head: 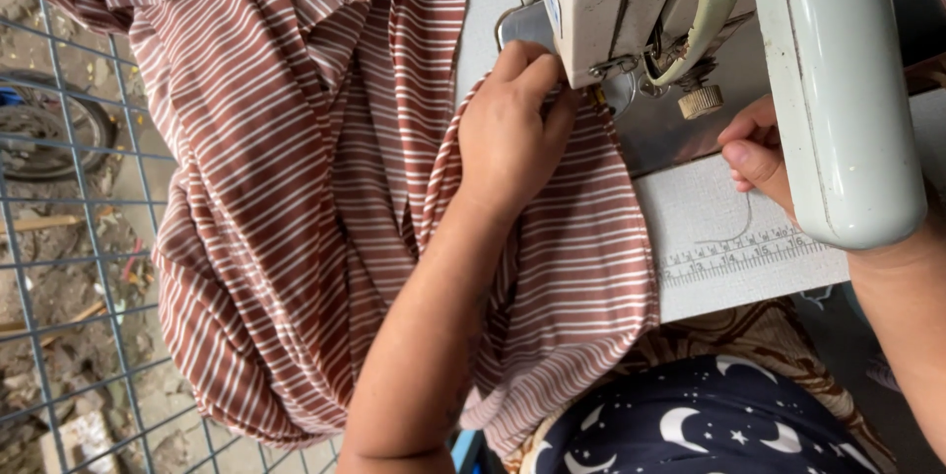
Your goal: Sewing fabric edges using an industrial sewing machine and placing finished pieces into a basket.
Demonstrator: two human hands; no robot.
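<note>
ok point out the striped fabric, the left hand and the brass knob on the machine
striped fabric [286,188], head view, on the bunched folds left of the arm
left hand [507,134], head view, on the back of the hand
brass knob [701,101], head view, on its ridged side

Soft, even daylight, faint shadows, sharp focus throughout, slight stretching at the edges.

Striped fabric [296,188]: brown-red with thin white stripes, bunched and folded, draped off counter's left edge toward lap, one edge fed up under the sewing machine head.
</note>
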